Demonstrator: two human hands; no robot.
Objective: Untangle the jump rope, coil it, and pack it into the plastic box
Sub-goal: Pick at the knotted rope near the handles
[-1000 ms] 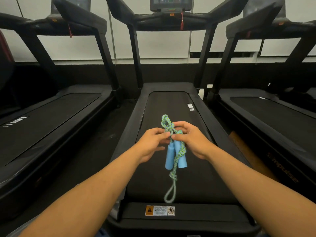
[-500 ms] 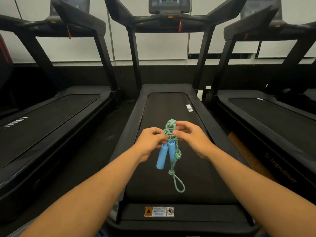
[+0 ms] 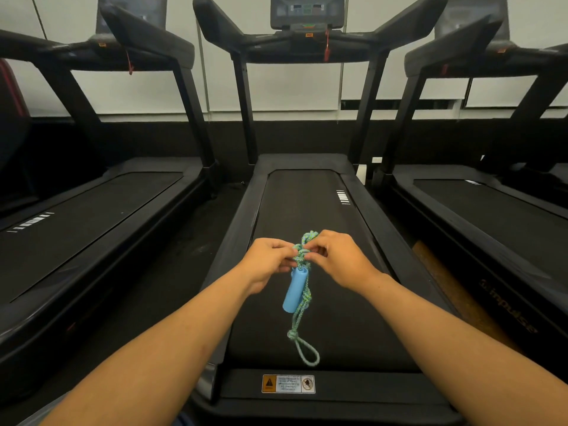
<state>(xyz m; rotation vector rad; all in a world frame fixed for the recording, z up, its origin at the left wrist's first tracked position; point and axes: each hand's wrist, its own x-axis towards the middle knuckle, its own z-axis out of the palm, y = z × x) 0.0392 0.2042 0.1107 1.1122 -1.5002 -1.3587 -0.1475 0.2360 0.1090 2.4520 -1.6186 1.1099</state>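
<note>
I hold a tangled jump rope [image 3: 302, 298] of green-and-blue braided cord with light blue foam handles in the air above the middle treadmill belt. My left hand [image 3: 267, 262] and my right hand [image 3: 336, 259] both pinch the knotted bunch of cord at its top, fingertips almost touching. The blue handles [image 3: 294, 289] hang below my fingers, one mostly hiding the other. A twisted tail of cord drops further, with a small knot and a loop [image 3: 307, 353] at its end. No plastic box is in view.
Three black treadmills stand side by side: the middle treadmill [image 3: 307, 204] straight ahead, another treadmill [image 3: 92, 216] to the left, and a third treadmill [image 3: 491, 210] to the right. Dark floor gaps run between them. A warning sticker [image 3: 288, 383] marks the middle one's near end.
The top loops of cord have been gathered into a tighter bunch between my fingers. The handles have swung left and the hanging loop has swung right.
</note>
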